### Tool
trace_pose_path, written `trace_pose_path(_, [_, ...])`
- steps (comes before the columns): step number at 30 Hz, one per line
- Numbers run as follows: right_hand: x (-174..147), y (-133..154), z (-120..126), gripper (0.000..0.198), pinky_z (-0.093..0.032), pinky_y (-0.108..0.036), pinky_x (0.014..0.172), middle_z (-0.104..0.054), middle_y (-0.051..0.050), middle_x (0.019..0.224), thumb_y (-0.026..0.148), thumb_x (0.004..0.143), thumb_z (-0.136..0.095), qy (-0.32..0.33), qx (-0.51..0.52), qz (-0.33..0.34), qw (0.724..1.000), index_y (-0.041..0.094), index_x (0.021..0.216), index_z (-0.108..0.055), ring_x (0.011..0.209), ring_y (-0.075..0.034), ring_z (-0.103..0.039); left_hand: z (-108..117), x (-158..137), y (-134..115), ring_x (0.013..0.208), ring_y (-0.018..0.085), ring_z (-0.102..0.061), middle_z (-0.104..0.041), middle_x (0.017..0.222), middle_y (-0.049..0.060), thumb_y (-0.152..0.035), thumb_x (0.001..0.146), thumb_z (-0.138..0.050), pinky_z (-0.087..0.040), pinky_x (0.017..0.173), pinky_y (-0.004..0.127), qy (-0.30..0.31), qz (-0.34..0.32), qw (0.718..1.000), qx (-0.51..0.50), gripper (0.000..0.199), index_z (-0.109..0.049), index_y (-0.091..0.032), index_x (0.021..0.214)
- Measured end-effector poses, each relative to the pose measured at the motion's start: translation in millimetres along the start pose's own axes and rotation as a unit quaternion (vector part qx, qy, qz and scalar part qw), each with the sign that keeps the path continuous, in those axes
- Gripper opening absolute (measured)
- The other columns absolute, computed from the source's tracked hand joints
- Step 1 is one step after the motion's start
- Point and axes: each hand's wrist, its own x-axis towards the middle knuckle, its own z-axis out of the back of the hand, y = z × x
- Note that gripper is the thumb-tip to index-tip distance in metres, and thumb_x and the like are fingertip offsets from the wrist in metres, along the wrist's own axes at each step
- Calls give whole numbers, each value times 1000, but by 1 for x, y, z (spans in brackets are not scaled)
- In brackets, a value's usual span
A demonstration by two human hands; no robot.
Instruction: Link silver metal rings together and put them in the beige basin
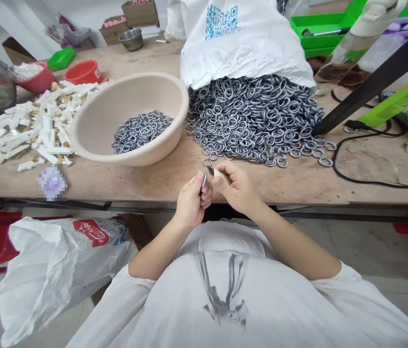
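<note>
In front of my body, at the table's front edge, my left hand is closed around a grey metal ring, which shows above the fingers. Close beside it, my right hand pinches a small tool with a dark tip and a pale grip; its exact kind is not clear. The tip points toward the left hand. Just beyond the hands, a large pile of grey rings spills from a white woven sack. Left of the pile stands a beige basin, with many similar rings inside.
White strip-like pieces lie heaped at the left, near red bowls. A black bar, a clear bottle and a black cable are at the right. Another white sack leans below the table at left.
</note>
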Motion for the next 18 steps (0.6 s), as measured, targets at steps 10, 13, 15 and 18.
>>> trace_pose_path(10, [-14, 13, 1, 46, -33, -30, 62, -60, -3, 69, 59, 96, -47, 23, -197, 75, 977, 20, 75, -61, 65, -16, -51, -9, -2, -1, 37, 3, -24, -29, 46, -9, -58, 77, -76, -17, 36, 18, -64, 6, 997, -39, 57, -37, -20, 63])
trace_pose_path(13, [-14, 14, -1, 45, -31, -29, 61, -57, -2, 66, 56, 96, -49, 28, -186, 69, 980, 20, 71, -58, 62, -14, -49, -9, -2, -1, 37, 3, -22, -28, 46, -10, -59, 78, -74, -17, 36, 17, -66, 6, 997, -41, 57, -36, -19, 63])
trace_pose_path(15, [-14, 13, 0, 45, -30, -29, 60, -55, -1, 64, 54, 96, -50, 35, -172, 63, 982, 20, 68, -55, 60, -14, -47, -8, -3, -1, 37, 3, -22, -28, 46, -10, -59, 79, -74, -17, 36, 17, -54, 2, 998, -40, 58, -36, -19, 62])
trace_pose_path(18, [-7, 4, 7, 44, -29, -28, 58, -50, 2, 59, 53, 97, -48, 23, -153, 9, 988, 20, 67, -53, 58, -13, -46, -7, -7, 0, 37, 3, -24, -31, 46, -8, -58, 79, -74, -19, 37, 17, 0, -2, 1000, -23, 57, -38, -19, 60])
